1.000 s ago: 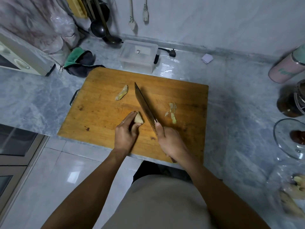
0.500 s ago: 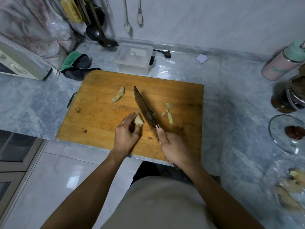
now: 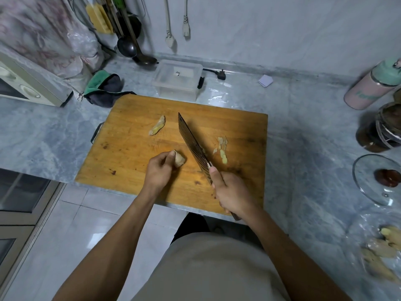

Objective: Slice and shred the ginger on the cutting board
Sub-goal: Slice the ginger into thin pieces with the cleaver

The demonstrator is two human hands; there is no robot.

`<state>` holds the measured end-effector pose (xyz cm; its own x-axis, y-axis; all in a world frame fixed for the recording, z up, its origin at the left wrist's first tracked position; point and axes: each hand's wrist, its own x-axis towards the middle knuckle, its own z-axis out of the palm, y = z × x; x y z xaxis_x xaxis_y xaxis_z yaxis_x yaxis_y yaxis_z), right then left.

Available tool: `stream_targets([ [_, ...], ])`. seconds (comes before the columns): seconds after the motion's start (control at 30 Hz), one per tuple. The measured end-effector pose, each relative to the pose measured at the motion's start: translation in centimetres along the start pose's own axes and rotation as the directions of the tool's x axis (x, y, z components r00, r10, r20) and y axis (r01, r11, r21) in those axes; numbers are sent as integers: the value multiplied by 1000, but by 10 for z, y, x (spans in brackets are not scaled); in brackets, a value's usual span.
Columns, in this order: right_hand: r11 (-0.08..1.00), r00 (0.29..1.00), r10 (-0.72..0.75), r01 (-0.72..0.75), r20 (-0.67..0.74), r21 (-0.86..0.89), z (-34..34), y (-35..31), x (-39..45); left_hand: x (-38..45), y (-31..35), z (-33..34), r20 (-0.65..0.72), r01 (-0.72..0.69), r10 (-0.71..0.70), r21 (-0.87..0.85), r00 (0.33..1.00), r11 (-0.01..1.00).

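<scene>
A wooden cutting board lies on the marble counter. My left hand grips a ginger chunk near the board's middle. My right hand grips the handle of a cleaver, forefinger along its spine. The blade points away from me and stands a little right of the chunk, apart from it. A second ginger piece lies farther back on the board. Thin ginger slices lie right of the blade.
A clear plastic box and a green-and-dark cloth sit behind the board. On the right stand a pink flask, a dark jar and a glass lid. More ginger lies in plastic at the lower right.
My left hand has curled further round the ginger chunk and turned it. The cleaver has drawn slightly right, leaving a gap between blade and chunk.
</scene>
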<state>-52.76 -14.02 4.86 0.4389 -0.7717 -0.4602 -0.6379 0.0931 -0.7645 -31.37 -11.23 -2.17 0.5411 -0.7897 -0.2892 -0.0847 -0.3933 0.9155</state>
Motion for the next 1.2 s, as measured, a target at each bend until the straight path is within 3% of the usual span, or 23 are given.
stream_targets([
  [0.1, 1000, 1000, -1, 1, 13, -15, -2, -3, 1, 10, 4, 0, 18, -72, 70, 247, 997, 966],
  [0.2, 999, 1000, -3, 4, 25, -36, -1, -6, 3, 20, 15, 5, -62, -79, 113, 397, 992, 914],
  [0.3, 1000, 999, 12, -11, 49, -26, 1, -9, 7, 24, 13, 3, -160, -95, 172, 402, 972, 911],
  [0.4, 1000, 998, 14, -14, 53, -5, 3, -12, 9, 18, 4, -1, -161, -142, 231, 433, 960, 890],
  [0.47, 1000, 999, 6, -6, 46, 7, 4, -13, 10, 10, 3, -2, -155, -126, 208, 420, 966, 899],
  [0.63, 1000, 998, 10, -11, 57, 19, 7, -16, 14, 6, 10, 1, -270, 72, 6, 278, 963, 958],
  [0.8, 999, 997, 38, -40, 68, 32, 3, -23, 15, 5, 7, 10, -175, -15, 65, 270, 982, 963],
  [0.93, 1000, 997, 19, -20, 73, 22, 3, -24, 13, 6, 13, 13, -221, -66, 143, 324, 965, 944],
  [1.2, 1000, 996, 9, -7, 89, -29, 7, -27, 13, 0, 2, 11, -213, -47, 121, 323, 970, 945],
])
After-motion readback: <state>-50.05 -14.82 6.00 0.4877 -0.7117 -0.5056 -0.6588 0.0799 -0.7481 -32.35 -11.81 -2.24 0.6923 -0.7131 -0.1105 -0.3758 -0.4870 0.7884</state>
